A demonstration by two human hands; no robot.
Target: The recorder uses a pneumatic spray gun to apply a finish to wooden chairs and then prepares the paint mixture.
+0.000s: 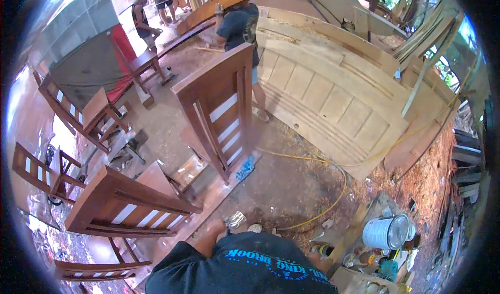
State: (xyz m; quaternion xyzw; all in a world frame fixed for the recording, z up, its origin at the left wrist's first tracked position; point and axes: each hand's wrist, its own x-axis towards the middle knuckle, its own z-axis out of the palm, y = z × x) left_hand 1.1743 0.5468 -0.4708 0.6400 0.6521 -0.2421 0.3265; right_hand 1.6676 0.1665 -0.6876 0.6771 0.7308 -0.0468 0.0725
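My left hand (223,228) reaches out past my dark shirt, low in the middle of the view. Its fingers look closed on a small shiny silvery thing (237,220), whose kind I cannot make out. A pale round thing (255,228) is just right of it. Partly hidden by the shirt, my right hand (322,261) is low beside a small dark can (325,249); its grip is unclear. Nearest my left arm stands a brown wooden chair (138,203) with a slatted back. Beyond it is another tall brown chair (221,106), with a crumpled blue cloth (245,168) at its foot.
A yellow hose (345,184) loops over the dusty floor. At right stand a large metal can (385,232) and several jars. More brown chairs (49,169) line the left. A person (242,28) handles a long curved board (234,5) near large wood panels (323,91).
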